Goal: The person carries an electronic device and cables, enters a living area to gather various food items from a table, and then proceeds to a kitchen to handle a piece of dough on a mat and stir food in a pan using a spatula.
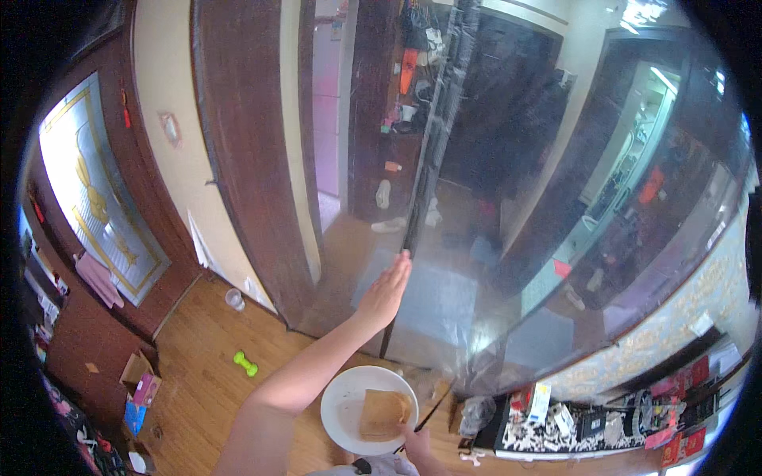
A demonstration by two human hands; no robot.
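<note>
My left hand [387, 294] reaches forward with its fingers stretched out flat. Its fingertips meet the dark seam strip [425, 178] of a clear plastic door curtain [512, 226]; the thumb is hidden. Close to my body, my right hand [418, 446] grips the edge of a white round plate [342, 395]. A flat tan slice of food [381, 410], which looks like bread or pancake, lies on the plate. A thin dark stick [437, 407], perhaps chopsticks, juts out from the right hand.
A green dumbbell [244, 363] and a clear plastic cup [234, 299] are on the wood floor [196, 357]. An open cardboard box [140, 375] stands left. At right is a cluttered low table [512, 437]. Behind the curtain, shoes [383, 194] lie near shelves.
</note>
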